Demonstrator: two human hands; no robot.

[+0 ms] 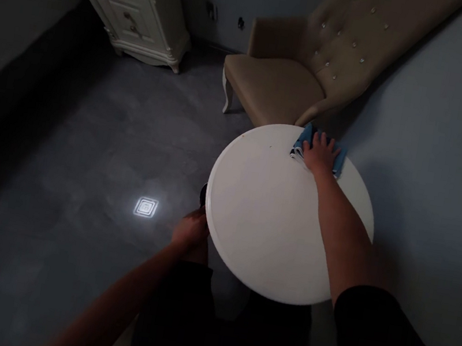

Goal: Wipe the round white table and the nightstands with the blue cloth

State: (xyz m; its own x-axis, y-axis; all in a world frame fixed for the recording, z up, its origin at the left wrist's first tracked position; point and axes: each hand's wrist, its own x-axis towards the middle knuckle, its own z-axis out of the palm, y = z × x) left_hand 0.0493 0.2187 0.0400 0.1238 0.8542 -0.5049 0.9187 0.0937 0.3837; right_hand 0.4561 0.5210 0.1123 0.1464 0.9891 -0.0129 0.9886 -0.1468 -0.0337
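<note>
Cloth (303, 138) on tabletop (267, 220); fingers (322, 141) atop.

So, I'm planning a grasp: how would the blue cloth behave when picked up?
Probably floppy, since the blue cloth bends into curled folds. It's probably light, covering little of the table, and may unfold, its edge looking layered.

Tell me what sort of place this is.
Probably a room in a home, though a hotel is possible: a buttoned armchair, an ornate pale cabinet and a round white table suggest it.
</note>
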